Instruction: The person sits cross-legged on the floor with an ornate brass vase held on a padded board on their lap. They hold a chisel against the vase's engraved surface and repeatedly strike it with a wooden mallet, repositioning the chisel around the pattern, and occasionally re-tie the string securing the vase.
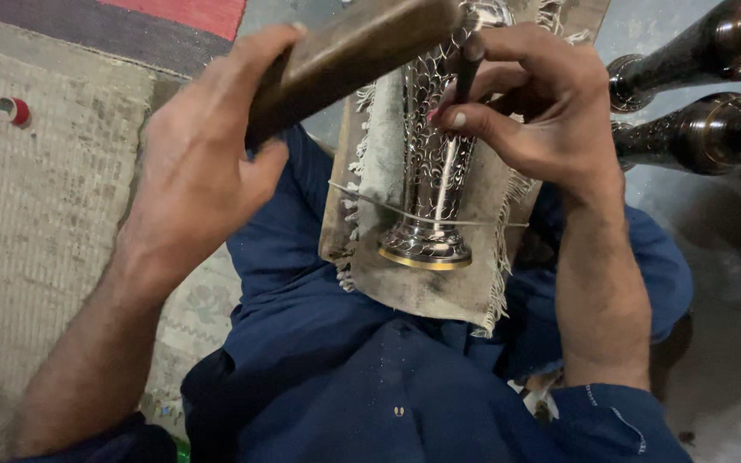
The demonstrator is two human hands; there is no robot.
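My left hand (195,163) grips a wooden block (349,51), raised. My right hand (538,103) pinches a dark punch (466,73) against the silver vase (430,171), which lies on a fringed cloth (439,283) across my lap; 2 dark vases (705,86) lie beside it

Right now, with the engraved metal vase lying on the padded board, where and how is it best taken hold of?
Probably at the narrow waist just above the flared foot of the vase: it is the slimmest part and clear of both hands. Come from the lower right side, since the left hand holds a wooden mallet on the other side and the right hand works the upper body with a punch.
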